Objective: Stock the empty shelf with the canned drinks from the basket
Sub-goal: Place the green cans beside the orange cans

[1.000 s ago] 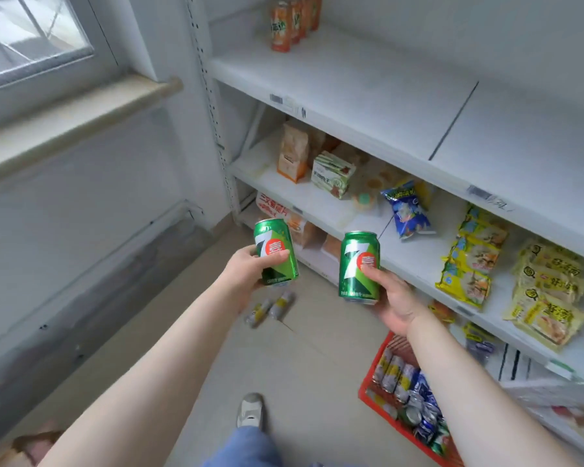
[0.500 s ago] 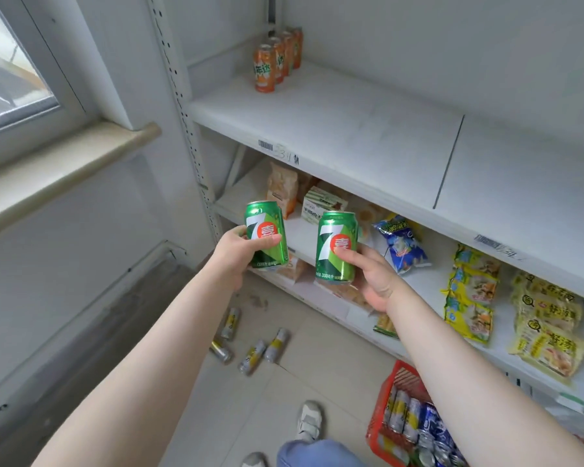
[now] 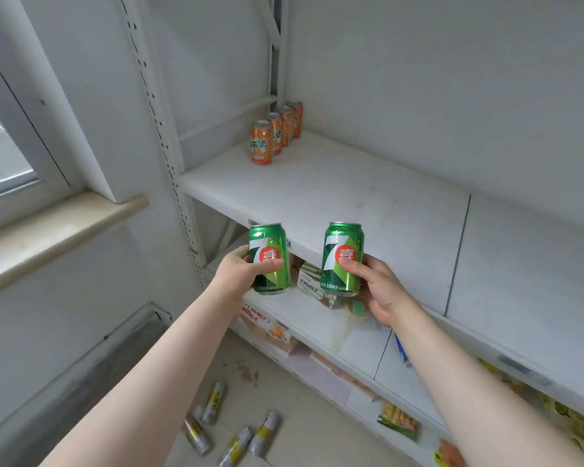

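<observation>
**Two green cans held up at the shelf's front edge**

Two green cans stand upright in the air, side by side but apart, each with a white "7" and a red disc. The left hand wraps round the left can; the right hand grips the right can, thumb across its label. Both sit just before the front edge of the shelf. Four orange cans line the shelf's back left corner in a row. The rest of the board lies bare out to its right. Snack packs fill the lower shelf behind the cans. Small cans lie on the floor below.
</observation>
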